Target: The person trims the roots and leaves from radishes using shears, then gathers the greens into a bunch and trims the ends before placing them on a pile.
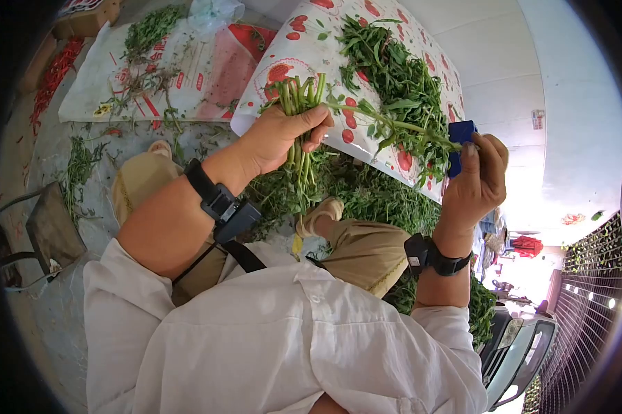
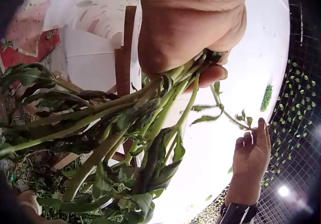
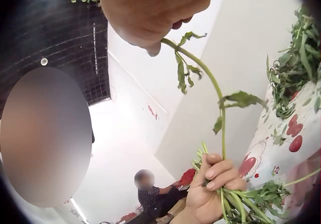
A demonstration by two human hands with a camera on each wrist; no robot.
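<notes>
My left hand (image 1: 283,134) grips a bunch of green leafy stems (image 1: 298,165), their cut ends poking up above the fist in the head view. In the left wrist view wilted leaves (image 2: 155,159) hang from the bunch. One long stem (image 3: 220,118) stretches from the left hand across to my right hand (image 1: 480,176). The right hand pinches the far end of that stem between thumb and fingers, with a few small leaves along its length. A dark blue block-like object (image 1: 461,138) shows right behind the right fingertips in the head view.
A table with a fruit-print cover (image 1: 276,76) bears a heap of leafy greens (image 1: 401,83). More greens (image 1: 373,196) lie on the floor beneath. A white sack (image 1: 118,69) with plant scraps lies at left, near red chillies (image 1: 55,79). Another person (image 3: 155,196) sits in the background.
</notes>
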